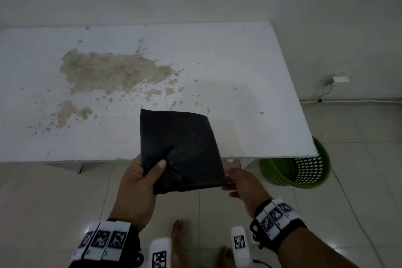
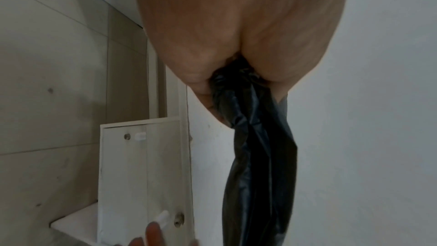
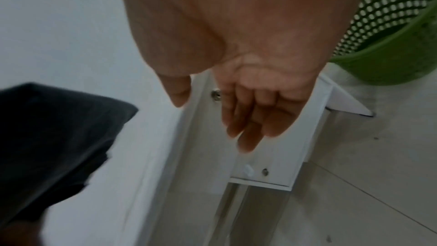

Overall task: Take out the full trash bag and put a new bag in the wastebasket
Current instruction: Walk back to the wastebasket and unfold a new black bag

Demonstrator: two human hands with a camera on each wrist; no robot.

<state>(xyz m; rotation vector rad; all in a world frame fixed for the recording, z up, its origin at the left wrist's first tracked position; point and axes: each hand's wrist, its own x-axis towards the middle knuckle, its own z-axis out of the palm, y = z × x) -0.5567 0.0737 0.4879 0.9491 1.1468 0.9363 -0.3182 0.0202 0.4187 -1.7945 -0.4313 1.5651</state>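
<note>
A folded black trash bag [image 1: 182, 148] is held in the air over the front edge of the white table [image 1: 239, 67]. My left hand [image 1: 141, 178] grips its lower left corner, thumb on top; in the left wrist view the black trash bag [image 2: 257, 147] runs out of my closed left hand [image 2: 236, 44]. My right hand [image 1: 241, 183] is beside the bag's lower right corner with relaxed fingers; in the right wrist view my right hand [image 3: 236, 100] holds nothing and the black trash bag [image 3: 54, 128] lies to its left. The green perforated wastebasket [image 1: 298, 169] stands on the floor under the table's right corner, with no bag visible in it.
The table top has a large brownish stain [image 1: 113, 72]. A white table leg [image 3: 264, 147] is just behind my right hand. A white cable [image 1: 322, 104] hangs from a wall plug [image 1: 339, 78] at the right. My bare feet [image 1: 178, 237] stand on the tiled floor.
</note>
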